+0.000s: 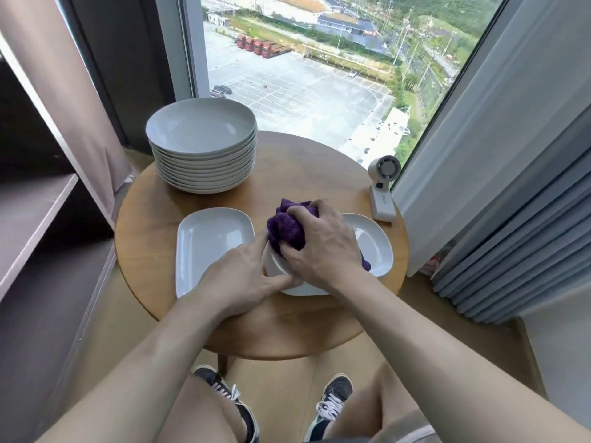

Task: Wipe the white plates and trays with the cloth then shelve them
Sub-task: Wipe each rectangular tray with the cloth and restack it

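Note:
My right hand (pixel 319 241) grips a bunched purple cloth (pixel 286 228) and presses it onto a white tray (pixel 374 247) lying at the right of the round wooden table (pixel 287 324). My left hand (pixel 243 276) pinches that tray's near-left rim, with the thumb on its edge. A second white rectangular tray (pixel 208 244) lies flat to the left, partly under my left wrist. A tall stack of several white deep plates (pixel 203 145) stands at the table's back left.
A small white fan-like device (pixel 382 190) stands at the table's right edge by the grey curtain (pixel 499 187). Dark shelves (pixel 35 219) run along the left. A window is behind the table. My legs and sneakers are below the near edge.

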`<state>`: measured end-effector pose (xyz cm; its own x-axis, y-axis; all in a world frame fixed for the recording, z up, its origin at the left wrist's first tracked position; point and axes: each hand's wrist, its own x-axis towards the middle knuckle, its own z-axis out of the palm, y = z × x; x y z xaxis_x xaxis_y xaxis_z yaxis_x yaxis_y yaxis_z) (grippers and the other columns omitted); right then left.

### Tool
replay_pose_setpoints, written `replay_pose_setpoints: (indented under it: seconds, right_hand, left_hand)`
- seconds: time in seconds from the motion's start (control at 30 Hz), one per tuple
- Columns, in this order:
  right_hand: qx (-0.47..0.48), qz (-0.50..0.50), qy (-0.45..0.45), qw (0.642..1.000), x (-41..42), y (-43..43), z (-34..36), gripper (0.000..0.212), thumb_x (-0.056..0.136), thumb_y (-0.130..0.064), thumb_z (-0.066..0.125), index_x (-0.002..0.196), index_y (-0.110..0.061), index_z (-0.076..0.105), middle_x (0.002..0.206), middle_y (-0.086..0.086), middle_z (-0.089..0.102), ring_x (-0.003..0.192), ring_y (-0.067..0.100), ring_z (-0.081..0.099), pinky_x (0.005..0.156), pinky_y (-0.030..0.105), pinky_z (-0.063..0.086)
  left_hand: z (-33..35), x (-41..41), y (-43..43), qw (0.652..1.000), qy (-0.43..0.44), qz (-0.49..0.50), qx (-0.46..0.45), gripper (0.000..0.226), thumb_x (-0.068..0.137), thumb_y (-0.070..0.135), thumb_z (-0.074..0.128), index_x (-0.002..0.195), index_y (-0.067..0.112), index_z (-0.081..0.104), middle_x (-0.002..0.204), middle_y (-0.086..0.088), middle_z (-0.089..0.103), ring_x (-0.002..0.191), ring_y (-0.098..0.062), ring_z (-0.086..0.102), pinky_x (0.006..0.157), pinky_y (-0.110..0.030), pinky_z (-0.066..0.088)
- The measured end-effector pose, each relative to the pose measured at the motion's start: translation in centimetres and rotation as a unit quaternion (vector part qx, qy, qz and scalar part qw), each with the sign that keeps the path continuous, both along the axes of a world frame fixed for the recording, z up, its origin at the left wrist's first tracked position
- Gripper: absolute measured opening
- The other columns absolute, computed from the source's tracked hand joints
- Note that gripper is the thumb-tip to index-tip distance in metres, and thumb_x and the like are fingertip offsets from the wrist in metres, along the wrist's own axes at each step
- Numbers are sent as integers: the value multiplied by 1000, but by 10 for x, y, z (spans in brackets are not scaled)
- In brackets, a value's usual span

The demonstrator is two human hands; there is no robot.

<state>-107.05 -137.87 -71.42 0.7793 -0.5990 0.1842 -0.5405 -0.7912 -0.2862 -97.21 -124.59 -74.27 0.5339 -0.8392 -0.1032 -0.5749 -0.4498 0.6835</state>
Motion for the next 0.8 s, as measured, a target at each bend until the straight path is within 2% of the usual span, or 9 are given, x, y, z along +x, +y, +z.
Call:
replay_pose_setpoints:
  seconds: [0.07, 0.17, 0.27, 0.37, 0.53, 0.8]
  right_hand:
    - [-32, -29, 10, 999, 4, -4, -3, 51, 85, -62, 60, 127, -33, 59, 128, 6, 53, 105, 34, 55, 85, 43, 46]
    - [-69, -72, 37, 994, 1, -19, -4, 55, 86, -64, 58, 131, -32, 54, 133, 9, 50, 108, 37, 54, 88, 44, 44]
    - [-76, -117, 52, 989, -13, -42, -1, 59, 86, -65, 58, 133, -31, 53, 134, 13, 49, 113, 40, 52, 94, 47, 42]
    - [-76, -149, 77, 983, -35, -60, 3, 59, 87, -65, 58, 133, -29, 52, 136, 15, 47, 119, 42, 50, 102, 50, 41]
    - [-86, -160, 119, 976, -62, -65, 9, 59, 89, -64, 55, 136, -30, 49, 138, 14, 43, 116, 40, 51, 98, 49, 44]
    - [-30, -141, 112, 983, -77, -41, 10, 56, 86, -60, 59, 135, -34, 52, 135, 8, 42, 115, 35, 51, 100, 46, 43]
  left_hand:
    - [-1, -1, 1, 1000, -20, 1, 22, 97, 60, 88, 55, 143, 64, 10, 107, 7, 64, 103, -22, 61, 87, -44, 54]
    - [-5, 1, 0, 997, -47, 8, 60, 108, 68, 89, 55, 151, 59, -6, 130, 0, 60, 121, -25, 56, 94, -42, 50]
    - [-7, 4, -1, 996, -53, 9, 74, 110, 71, 89, 55, 154, 54, -7, 144, 0, 55, 130, -25, 51, 97, -42, 48]
    - [-8, 2, 1, 995, -57, 9, 81, 111, 70, 90, 53, 155, 54, -8, 145, 0, 54, 131, -24, 51, 95, -40, 46]
    - [-5, 1, 1, 994, -62, 9, 85, 111, 70, 91, 52, 155, 54, -9, 145, 2, 54, 130, -24, 52, 96, -41, 48]
    - [-3, 1, -1, 994, -69, 25, 77, 110, 71, 86, 60, 157, 52, 0, 147, 3, 54, 132, -24, 52, 98, -42, 48]
